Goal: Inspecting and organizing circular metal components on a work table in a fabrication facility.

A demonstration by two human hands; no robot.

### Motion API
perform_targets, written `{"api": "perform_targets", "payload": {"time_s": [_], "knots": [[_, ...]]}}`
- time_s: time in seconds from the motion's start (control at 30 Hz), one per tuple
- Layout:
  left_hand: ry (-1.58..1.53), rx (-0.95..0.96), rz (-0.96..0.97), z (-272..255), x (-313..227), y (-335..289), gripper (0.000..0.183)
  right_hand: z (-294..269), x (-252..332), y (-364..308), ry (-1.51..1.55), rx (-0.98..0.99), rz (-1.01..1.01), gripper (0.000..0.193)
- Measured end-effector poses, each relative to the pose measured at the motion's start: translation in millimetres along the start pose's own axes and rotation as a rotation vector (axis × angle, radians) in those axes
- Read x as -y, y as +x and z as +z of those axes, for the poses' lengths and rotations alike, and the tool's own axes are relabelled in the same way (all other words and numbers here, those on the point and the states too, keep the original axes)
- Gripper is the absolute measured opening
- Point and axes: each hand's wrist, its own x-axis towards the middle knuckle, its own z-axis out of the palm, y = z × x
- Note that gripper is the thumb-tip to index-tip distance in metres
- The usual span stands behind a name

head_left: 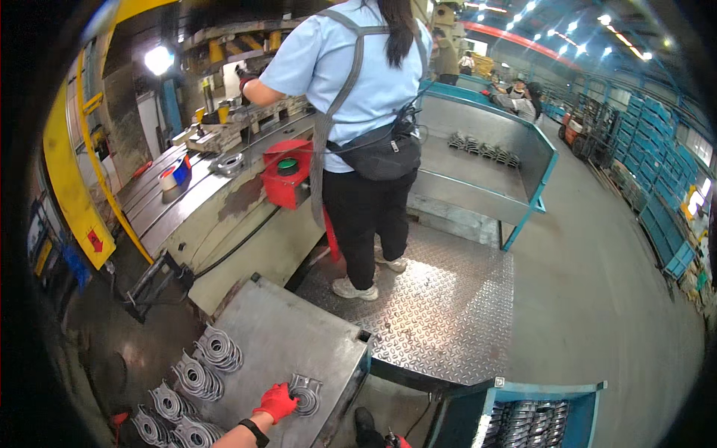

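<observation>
My left hand (276, 403), in a red glove with a black band at the wrist, has its fingers closed on the near left edge of a flat grey metal part (308, 396). That part has a round ringed opening and lies on a steel-topped table (291, 321). Stacks of similar ringed metal parts (198, 377) stand along the table's left side. At the lower edge only a bit of my right hand (403, 443), also red-gloved, shows beside a small dark metal thing (391, 437); the picture's edge cuts off most of it.
A blue bin (601, 399) with stacked metal parts stands at lower right. Ahead, a person in a light blue shirt (358, 82) stands on a tread-plate platform (441, 306), facing a press bed (172, 209). A larger blue-edged bin (478, 179) lies beyond.
</observation>
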Motion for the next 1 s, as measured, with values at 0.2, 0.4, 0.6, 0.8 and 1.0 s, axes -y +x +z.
{"api": "perform_targets", "payload": {"time_s": [0.2, 0.4, 0.6, 0.8, 1.0], "knots": [[-0.056, 0.047, 0.026, -5.6, 2.0, 18.0, 0.046, 6.1, -28.8, -11.1, -0.331, 0.091, 0.034, 0.027], [-0.039, -0.128, 0.008, 16.0, 25.5, 18.4, 0.037, 17.0, -37.7, -8.0, -0.126, 0.023, -0.059, 0.027], [-0.390, -0.143, -0.182, 12.7, 18.8, -31.7, 0.041, 31.2, -55.2, -10.1, -0.176, 0.084, -0.024, 0.029], [-0.972, -0.366, -0.070, 77.3, 43.3, -80.8, 0.047, 36.5, -45.4, -16.7, 0.097, 0.319, 0.007, 0.034], [-1.576, 0.086, -0.332, 58.3, 34.2, -111.4, 0.026, 48.3, 6.7, -6.2, 0.037, 0.569, -0.181, 0.035]]}}
